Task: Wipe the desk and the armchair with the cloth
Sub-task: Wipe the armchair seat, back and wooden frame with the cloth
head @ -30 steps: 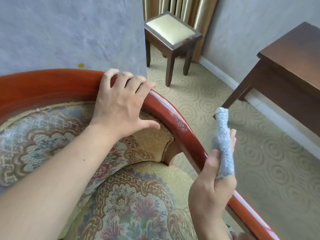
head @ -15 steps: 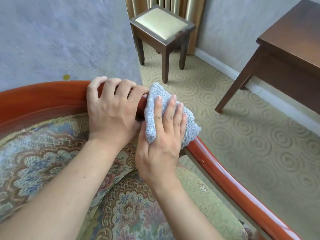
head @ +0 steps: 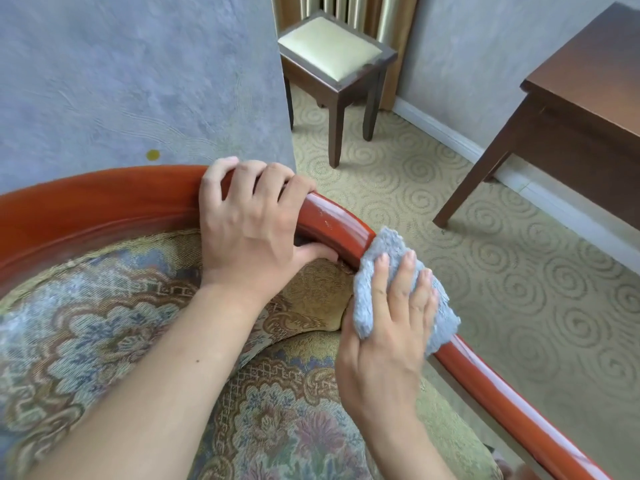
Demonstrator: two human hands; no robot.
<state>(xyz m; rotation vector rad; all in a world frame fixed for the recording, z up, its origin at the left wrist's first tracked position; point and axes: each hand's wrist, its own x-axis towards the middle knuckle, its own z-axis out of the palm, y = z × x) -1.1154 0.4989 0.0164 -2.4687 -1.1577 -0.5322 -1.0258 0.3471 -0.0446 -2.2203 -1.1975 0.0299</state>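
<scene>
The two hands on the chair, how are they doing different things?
The left hand is bare and grips the armchair's red wooden rail, fingers curled over it. The right hand lies flatter and presses the grey cloth onto the rail, lower down the arm. Both hands rest on the same rail.

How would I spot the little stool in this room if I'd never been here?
Start at the red wooden armchair rail that the left hand grips, then look past it to the far corner by the gold curtains. The stool stands there on the swirl-patterned carpet. Unlike the bare dark desk to its right, it has a pale cream cushioned top.
</scene>
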